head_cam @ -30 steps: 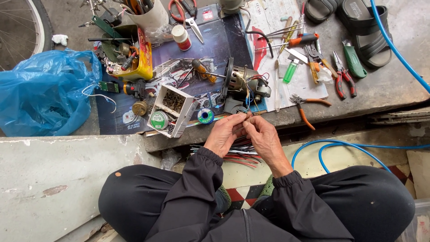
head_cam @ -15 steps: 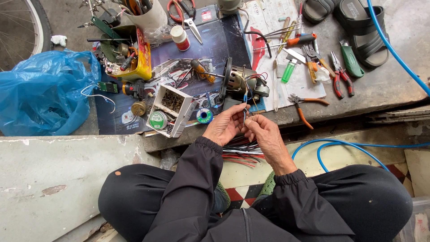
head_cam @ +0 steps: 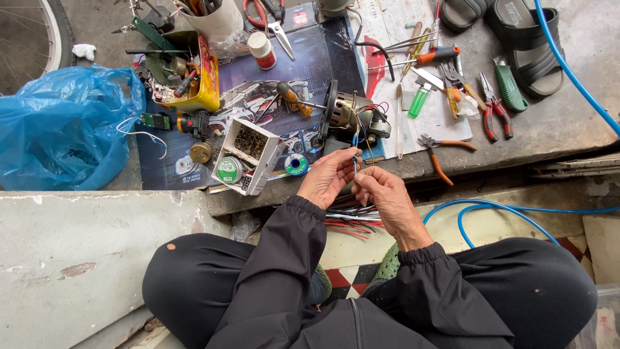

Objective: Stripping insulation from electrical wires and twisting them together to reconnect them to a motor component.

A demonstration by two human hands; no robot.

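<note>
Both hands pinch a thin blue wire (head_cam: 354, 157) running lengthwise away to the small electric motor (head_cam: 352, 117) just beyond them, left hand (head_cam: 330, 178) slightly nearer it than right hand (head_cam: 382, 196).

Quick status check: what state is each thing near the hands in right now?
Left hand: pinching the blue wire.
Right hand: fingertips at the same wire.
Blue wire: runs up to the motor.
Motor: lying on its side.
White box: open.
Orange-handled pliers: lying loose.
</note>
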